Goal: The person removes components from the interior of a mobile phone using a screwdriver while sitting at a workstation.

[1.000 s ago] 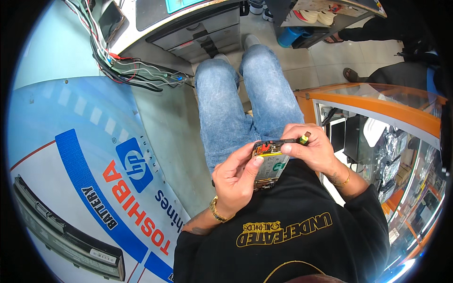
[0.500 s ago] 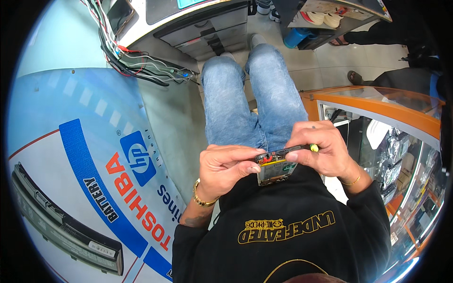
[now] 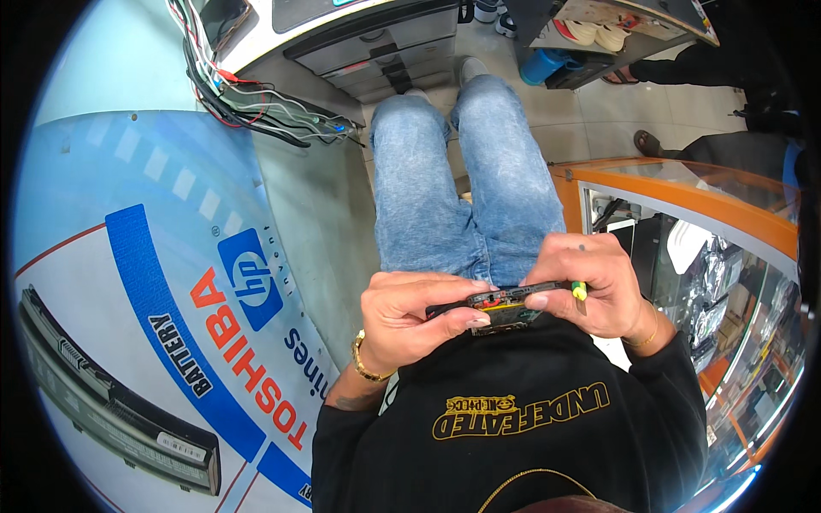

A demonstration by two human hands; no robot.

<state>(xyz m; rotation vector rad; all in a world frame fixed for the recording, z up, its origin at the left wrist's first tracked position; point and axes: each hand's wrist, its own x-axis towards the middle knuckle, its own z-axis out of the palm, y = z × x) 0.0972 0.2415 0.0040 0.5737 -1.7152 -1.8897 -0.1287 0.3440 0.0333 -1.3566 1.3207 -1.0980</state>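
Observation:
Over my lap, in front of my black shirt, is a thin dark phone-sized device (image 3: 506, 299) with its inside exposed. Red, yellow and circuit-like parts show along its edge, and its face is tilted mostly out of sight. My left hand (image 3: 409, 313) is closed on the device's left end, thumb below and fingers above. My right hand (image 3: 592, 278) pinches the right end the same way. A slim tool with a yellow-green end (image 3: 580, 291) sticks out between the right fingers; the rest of it is hidden.
A desk with grey drawers (image 3: 376, 56) stands ahead, bundled cables (image 3: 256, 115) hanging at its left. An orange-framed glass display case (image 3: 684, 192) is close on my right. A printed panel (image 3: 180, 282) fills the left. Another person's legs (image 3: 718, 73) are at far right.
The device has tilted so its face shows less and its edge more. Both hands sit slightly lower and further right, and the yellow-green end has turned.

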